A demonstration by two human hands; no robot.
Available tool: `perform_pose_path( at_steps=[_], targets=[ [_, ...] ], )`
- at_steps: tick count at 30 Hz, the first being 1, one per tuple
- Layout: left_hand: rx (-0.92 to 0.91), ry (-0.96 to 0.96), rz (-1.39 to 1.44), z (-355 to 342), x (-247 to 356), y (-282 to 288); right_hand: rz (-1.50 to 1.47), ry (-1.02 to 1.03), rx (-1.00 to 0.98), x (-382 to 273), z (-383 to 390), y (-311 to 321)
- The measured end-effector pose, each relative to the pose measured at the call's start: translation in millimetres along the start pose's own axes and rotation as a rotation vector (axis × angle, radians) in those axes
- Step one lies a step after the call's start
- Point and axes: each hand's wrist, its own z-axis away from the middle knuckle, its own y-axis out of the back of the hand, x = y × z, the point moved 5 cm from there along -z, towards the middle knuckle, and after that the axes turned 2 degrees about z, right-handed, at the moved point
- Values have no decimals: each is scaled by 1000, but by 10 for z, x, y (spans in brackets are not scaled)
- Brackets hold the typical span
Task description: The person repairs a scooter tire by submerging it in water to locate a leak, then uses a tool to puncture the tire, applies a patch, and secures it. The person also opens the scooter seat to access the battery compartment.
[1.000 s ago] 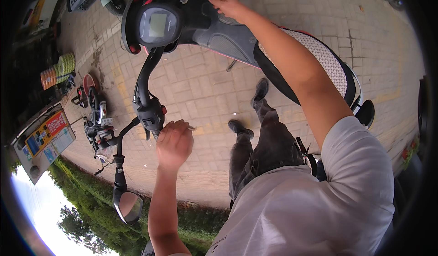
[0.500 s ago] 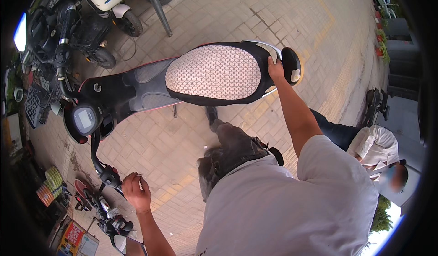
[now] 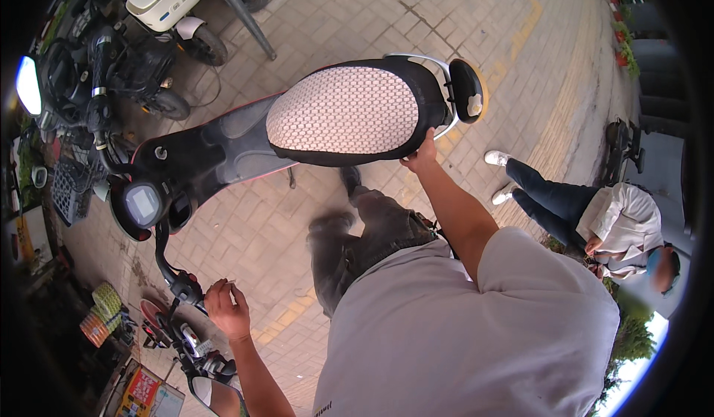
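Observation:
A scooter with a black body (image 3: 193, 156) and red trim lies across the view, with a round display (image 3: 142, 204). My left hand (image 3: 227, 309) is closed on its left handlebar grip (image 3: 196, 298); a small thin object shows at the fingers, too small to name. My right hand (image 3: 419, 151) grips the lower rear edge of the black-rimmed seat with its pink-and-white patterned cover (image 3: 342, 110). Just behind the seat are a silver rear rail (image 3: 449, 127) and a black backrest (image 3: 467, 90).
Parked two-wheelers (image 3: 89, 75), one with a white basket (image 3: 163, 0), stand at upper left beside a grey post (image 3: 253, 30). A person in a light jacket (image 3: 617, 223) is at the right. Stacked coloured goods (image 3: 104, 313) and a signboard (image 3: 152, 391) are at lower left.
The view has turned toward the seat. My right hand moved from the front deck to the rear rail, then to the seat's near edge. The person at right has come into view.

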Motion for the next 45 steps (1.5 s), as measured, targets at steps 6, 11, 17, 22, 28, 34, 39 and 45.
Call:
perform_pose_path(
  at_steps=[6,11,17,22,28,34,39,45],
  targets=[
    [1,-23,-14,-24,-1,-5,-218,-60,-32,240,-13,-142],
    [-2,-10,-21,9,22,-4,-269,-43,83,228,111,-208],
    [-18,-21,-34,12,7,-22,-240,-139,222,360,219,-182],
    [-19,-17,-41,18,-9,-35,-482,-143,-112,579,90,-409],
    [-25,-22,-56,-3,43,-33,-491,-185,-13,634,131,-401],
    [-16,-37,-38,17,27,-40,26,-61,-568,788,1226,-121],
    [-7,-52,-35,31,11,-60,846,1198,-902,934,2401,-660],
    [-4,-42,-43,34,7,-13,1253,1749,-1068,1896,3019,-1674]
  ],
)
